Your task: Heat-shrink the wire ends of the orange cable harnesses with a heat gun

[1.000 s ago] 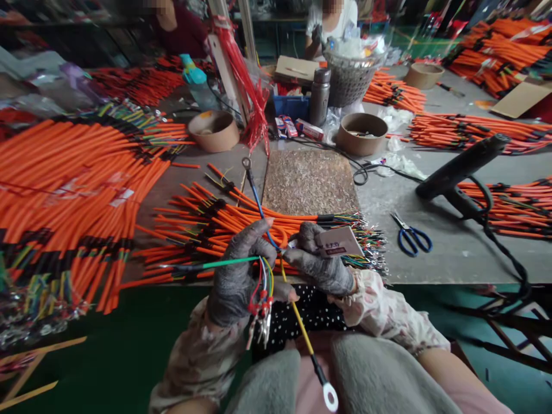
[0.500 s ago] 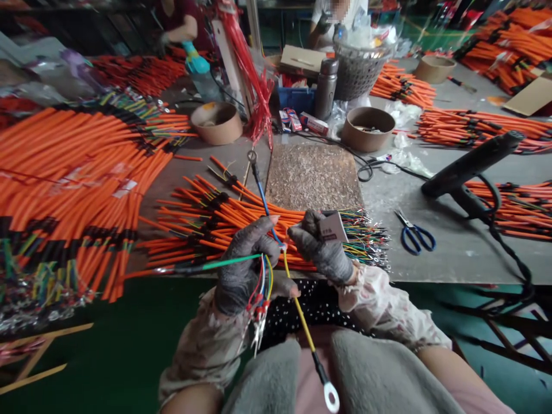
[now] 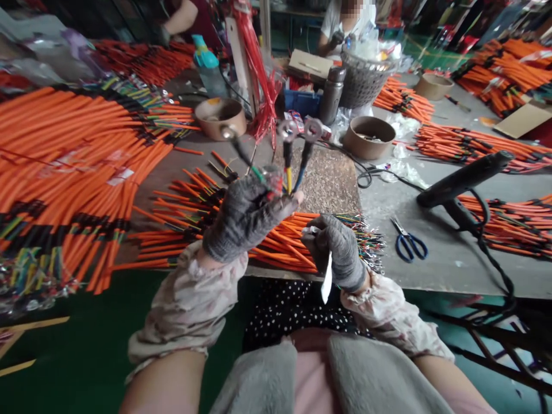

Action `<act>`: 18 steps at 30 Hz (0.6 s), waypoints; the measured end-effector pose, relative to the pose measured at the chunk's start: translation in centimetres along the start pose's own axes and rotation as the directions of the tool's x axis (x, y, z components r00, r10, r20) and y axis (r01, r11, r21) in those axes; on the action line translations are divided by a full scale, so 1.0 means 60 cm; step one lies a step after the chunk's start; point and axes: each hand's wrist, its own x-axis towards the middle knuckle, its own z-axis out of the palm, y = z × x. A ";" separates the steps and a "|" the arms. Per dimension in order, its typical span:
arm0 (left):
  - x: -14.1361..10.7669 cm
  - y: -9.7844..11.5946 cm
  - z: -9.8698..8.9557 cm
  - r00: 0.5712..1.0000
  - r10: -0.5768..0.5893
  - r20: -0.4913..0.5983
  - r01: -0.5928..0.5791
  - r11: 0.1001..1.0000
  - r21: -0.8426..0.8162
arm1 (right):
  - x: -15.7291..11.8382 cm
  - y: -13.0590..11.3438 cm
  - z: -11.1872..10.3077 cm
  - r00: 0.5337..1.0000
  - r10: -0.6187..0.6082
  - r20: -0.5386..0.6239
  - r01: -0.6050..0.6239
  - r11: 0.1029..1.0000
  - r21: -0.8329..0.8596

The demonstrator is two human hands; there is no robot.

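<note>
My left hand (image 3: 245, 217), in a grey fingerless glove, is raised and shut on several thin wires. Their ring terminals (image 3: 299, 130) stand up above the fingers, on yellow, blue and green leads. My right hand (image 3: 338, 253), also gloved in grey, holds a small white card (image 3: 326, 278) seen nearly edge-on. That hand rests just above the wire ends of a bundle of orange sleeved cables (image 3: 276, 248) on the table's near edge. The crimped ends of the wires in my left hand are hidden by the glove.
A rough cork-like board (image 3: 328, 184) lies behind my hands. Blue-handled scissors (image 3: 407, 244) and a black heat gun (image 3: 461, 184) lie to the right. Large heaps of orange cables fill the left and back. Paper bowls, a flask and a basket stand beyond, with co-workers across the table.
My left hand has lifted and turned, swinging the ring terminals from hanging low and out to the far side up above the fingers. The card in my right hand has turned edge-on and now points downward.
</note>
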 end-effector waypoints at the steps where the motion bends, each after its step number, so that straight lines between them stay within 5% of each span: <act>1: 0.009 0.001 0.003 0.999 -0.006 0.034 0.005 1.000 0.028 | 0.006 -0.001 0.000 0.994 -0.100 -0.034 0.098 0.993 -0.059; 5: 0.024 0.009 0.008 0.992 -0.016 0.125 -0.004 0.988 0.155 | 0.028 0.001 0.008 0.957 -0.276 -0.093 0.253 0.946 -0.204; 18: 0.025 0.000 0.008 0.987 0.060 0.148 -0.089 0.977 0.195 | 0.040 0.003 0.026 0.957 -0.279 -0.076 0.237 0.909 -0.343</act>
